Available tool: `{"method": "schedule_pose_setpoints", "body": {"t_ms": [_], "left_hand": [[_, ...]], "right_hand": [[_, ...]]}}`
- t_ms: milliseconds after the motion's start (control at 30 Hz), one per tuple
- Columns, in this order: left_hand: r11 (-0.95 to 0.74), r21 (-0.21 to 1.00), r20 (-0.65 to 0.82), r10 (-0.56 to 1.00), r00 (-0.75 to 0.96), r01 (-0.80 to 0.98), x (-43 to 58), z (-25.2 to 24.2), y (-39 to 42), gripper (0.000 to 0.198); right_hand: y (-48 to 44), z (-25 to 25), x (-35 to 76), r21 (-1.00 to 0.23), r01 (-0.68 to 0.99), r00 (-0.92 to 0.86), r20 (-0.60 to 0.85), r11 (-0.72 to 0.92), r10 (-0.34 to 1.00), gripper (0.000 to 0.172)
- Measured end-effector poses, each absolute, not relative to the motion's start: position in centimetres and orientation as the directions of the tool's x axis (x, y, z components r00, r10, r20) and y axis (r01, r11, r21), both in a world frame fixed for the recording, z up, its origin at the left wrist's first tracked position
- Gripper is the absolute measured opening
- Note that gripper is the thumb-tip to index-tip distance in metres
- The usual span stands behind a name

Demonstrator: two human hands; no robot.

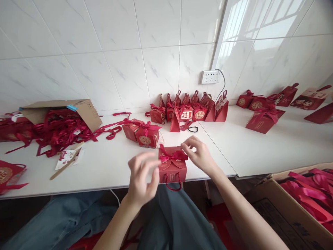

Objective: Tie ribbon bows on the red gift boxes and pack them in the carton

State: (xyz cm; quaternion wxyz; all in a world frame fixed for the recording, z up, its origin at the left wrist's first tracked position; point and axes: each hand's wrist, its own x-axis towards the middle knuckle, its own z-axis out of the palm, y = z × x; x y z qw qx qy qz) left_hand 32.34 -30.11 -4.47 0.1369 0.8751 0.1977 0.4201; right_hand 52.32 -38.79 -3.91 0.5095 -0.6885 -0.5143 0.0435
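Observation:
A red gift box (pixel 172 173) stands at the front edge of the white table. Gold print and a twisted red cord handle (pixel 173 189) mark its front side. Across its top lies a tied dark-pink ribbon bow (pixel 173 156). At the box's left side my left hand (pixel 142 177) is slightly blurred, fingers spread, holding nothing. My right hand (pixel 199 152) is by the box's top right corner, beside the bow's right end. Its fingers are bent and parted from the thumb, with nothing seen between them. Whether either hand touches the box is unclear.
Two ribboned red boxes (pixel 145 135) stand just behind. Several red boxes (pixel 199 111) line the wall, others (pixel 264 119) sit right. Left are a tipped carton (pixel 91 116) of ribbons and a wooden stick (pixel 66 164). A ribbon-filled carton (pixel 281 208) is lower right. Another person's leg (pixel 65 220) shows left.

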Motion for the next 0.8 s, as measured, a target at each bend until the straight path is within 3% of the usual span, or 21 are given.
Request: {"method": "schedule_pose_setpoints", "body": {"t_ms": [100,233,333,467,700,800], "left_hand": [[-0.777,0.570,0.547,0.602,0.582,0.268,33.9,-3.9,-28.9,0.017],[-0.639,0.679,0.333,0.706,0.625,0.361,35.4,-3.9,-28.3,0.017],[-0.627,0.700,0.319,0.703,0.636,0.342,35.5,-4.4,-28.6,0.018],[-0.616,0.720,0.327,0.707,0.627,0.320,35.0,-4.8,-29.0,0.021],[-0.532,0.797,0.236,0.711,0.663,0.286,35.2,-5.2,-28.8,0.024],[-0.603,0.762,0.336,0.680,0.652,0.236,35.4,-5.3,-28.6,0.013]], "right_hand": [[-36.6,-1.7,51.0,-0.581,0.811,0.278,0.491,0.072,0.826,0.027],[-34.5,-0.3,50.2,-0.492,0.870,0.184,0.343,0.009,0.921,0.025],[-34.0,0.1,50.1,-0.515,0.856,0.160,0.192,-0.039,0.968,0.022],[-34.0,0.4,50.5,-0.641,0.767,0.088,0.062,-0.029,0.994,0.012],[-33.7,-1.1,51.8,-0.720,0.691,0.117,0.192,0.059,0.974,0.010],[-33.5,-2.3,52.4,-0.712,0.691,0.140,0.301,0.124,0.943,0.010]]}}
